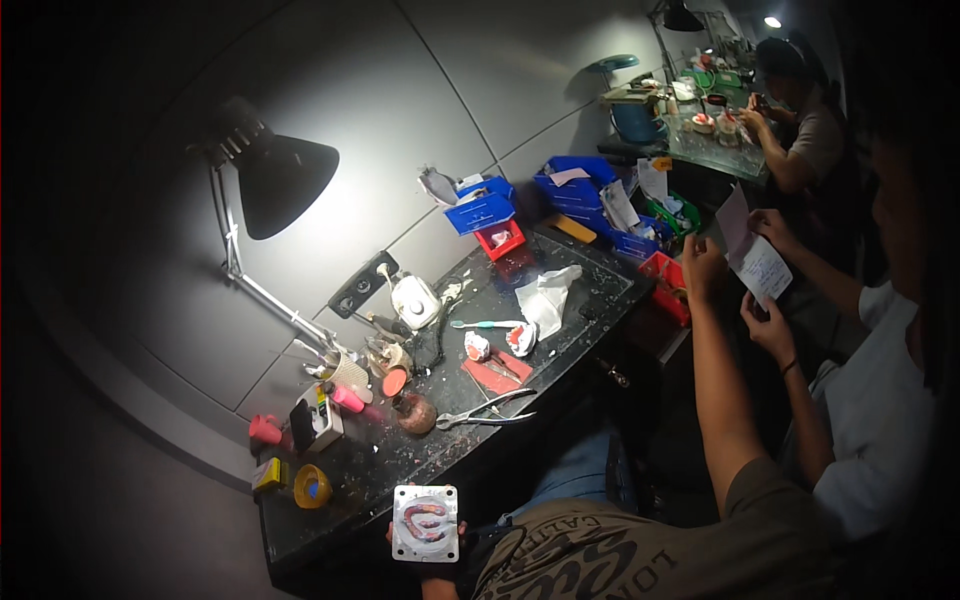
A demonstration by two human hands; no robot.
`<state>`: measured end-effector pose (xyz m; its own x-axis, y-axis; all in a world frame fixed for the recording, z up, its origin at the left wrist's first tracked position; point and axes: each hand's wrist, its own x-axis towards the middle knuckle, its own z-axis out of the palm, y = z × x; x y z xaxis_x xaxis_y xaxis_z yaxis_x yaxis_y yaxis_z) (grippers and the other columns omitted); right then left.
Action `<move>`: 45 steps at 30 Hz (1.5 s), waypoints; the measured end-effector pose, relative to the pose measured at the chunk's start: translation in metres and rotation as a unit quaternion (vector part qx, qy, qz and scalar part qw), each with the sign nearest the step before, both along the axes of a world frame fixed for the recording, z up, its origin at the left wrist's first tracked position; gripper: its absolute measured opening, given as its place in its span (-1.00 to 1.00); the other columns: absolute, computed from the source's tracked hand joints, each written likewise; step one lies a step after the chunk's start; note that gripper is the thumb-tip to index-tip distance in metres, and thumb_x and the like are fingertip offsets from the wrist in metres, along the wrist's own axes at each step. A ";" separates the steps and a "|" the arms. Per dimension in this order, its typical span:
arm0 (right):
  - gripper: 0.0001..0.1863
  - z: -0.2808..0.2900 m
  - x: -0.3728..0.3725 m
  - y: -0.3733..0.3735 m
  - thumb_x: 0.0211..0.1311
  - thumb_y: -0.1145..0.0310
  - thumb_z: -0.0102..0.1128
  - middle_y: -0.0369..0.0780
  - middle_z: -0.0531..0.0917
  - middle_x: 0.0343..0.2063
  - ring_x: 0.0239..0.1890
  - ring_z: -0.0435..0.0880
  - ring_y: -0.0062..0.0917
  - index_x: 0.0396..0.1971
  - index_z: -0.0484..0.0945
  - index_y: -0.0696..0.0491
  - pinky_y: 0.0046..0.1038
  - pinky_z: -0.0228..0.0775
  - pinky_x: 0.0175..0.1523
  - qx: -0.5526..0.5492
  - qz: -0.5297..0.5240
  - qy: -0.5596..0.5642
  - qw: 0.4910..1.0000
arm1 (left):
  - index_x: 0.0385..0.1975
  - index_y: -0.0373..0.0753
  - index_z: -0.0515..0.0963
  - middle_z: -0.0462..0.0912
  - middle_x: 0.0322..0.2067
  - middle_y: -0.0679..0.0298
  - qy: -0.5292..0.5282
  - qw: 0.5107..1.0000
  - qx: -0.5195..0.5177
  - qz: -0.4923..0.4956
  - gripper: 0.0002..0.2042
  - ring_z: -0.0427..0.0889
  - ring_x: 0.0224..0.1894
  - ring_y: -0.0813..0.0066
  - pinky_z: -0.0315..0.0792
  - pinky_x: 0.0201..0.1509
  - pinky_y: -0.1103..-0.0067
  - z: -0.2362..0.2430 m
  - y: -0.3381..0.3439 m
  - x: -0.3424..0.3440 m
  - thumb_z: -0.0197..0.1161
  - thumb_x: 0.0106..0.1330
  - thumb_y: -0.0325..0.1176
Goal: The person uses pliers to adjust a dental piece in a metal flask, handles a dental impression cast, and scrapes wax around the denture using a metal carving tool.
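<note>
My left hand (437, 583) grips the sides of a square metal dental flask half (449, 551) near the lower edge. A curved, reddish dental-arch shape sits in the flask's pale filling. My right arm reaches out to the right, and my right hand (704, 268) is closed at the left edge of a folded paper slip (765, 272). Its fingers are partly hidden, so I cannot tell whether they pinch the paper. Another person's two hands (770, 328) hold that slip from the right.
On the dark workbench (400, 455) lie pliers (487, 418), a toothbrush (485, 324), dental casts (520, 340) and red wax sheets (510, 368). A desk lamp (290, 185) hangs over its left side. Blue bins (590, 195) stand beyond. A co-worker (805, 125) sits at a farther table.
</note>
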<state>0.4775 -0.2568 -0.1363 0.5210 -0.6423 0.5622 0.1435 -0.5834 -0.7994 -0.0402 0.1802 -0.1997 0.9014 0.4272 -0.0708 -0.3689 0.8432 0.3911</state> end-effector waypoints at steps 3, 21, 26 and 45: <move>-0.73 -0.053 0.050 -0.008 0.28 0.14 0.23 -0.05 0.64 -0.09 0.04 0.64 -0.09 -0.22 0.68 0.03 -0.10 0.54 0.04 -0.206 0.135 0.127 0.961 | 0.41 0.02 0.31 0.43 0.27 -0.12 -0.063 0.996 -0.042 -0.045 -0.19 0.57 -0.04 -0.37 0.54 -0.17 -0.24 0.017 -0.012 0.008 0.06 0.22 0.38; -0.93 -0.021 0.062 -0.021 0.13 0.41 0.38 -0.06 0.70 -0.40 -0.25 0.73 -0.16 -0.40 0.75 0.06 -0.20 0.54 -0.12 -0.180 0.143 -0.048 0.972 | 0.41 -0.02 0.34 0.44 0.28 -0.07 0.009 0.998 0.019 -0.051 -0.19 0.52 0.17 -0.31 0.56 -0.17 -0.27 0.020 -0.021 0.007 0.03 0.23 0.36; -0.75 0.058 -0.029 0.013 0.23 0.30 0.50 -0.34 0.71 -0.42 -0.59 0.44 -0.76 -0.21 0.77 0.18 -0.66 0.24 -0.47 0.302 0.365 -0.123 0.872 | 0.41 -0.04 0.33 0.43 0.29 -0.06 -0.007 0.998 -0.004 -0.056 -0.21 0.53 0.17 -0.32 0.55 -0.09 -0.30 0.023 -0.023 0.008 0.07 0.24 0.31; -0.78 0.162 -0.236 0.170 0.16 0.49 0.50 -0.30 0.67 -0.43 -0.56 0.44 -0.77 -0.20 0.71 0.15 -0.63 0.16 -0.49 0.383 0.724 -0.188 0.542 | 0.46 -0.01 0.28 0.48 0.27 -0.09 -0.035 0.997 -0.011 -0.070 -0.23 0.55 0.17 -0.31 0.52 0.01 -0.31 0.030 -0.028 0.001 0.10 0.23 0.18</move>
<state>0.2412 -0.0867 0.0255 0.7315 0.1667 0.6612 0.2440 0.8415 -0.4820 -0.0394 0.1526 -0.1701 0.9553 0.2954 -0.0137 -0.2722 0.8963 0.3502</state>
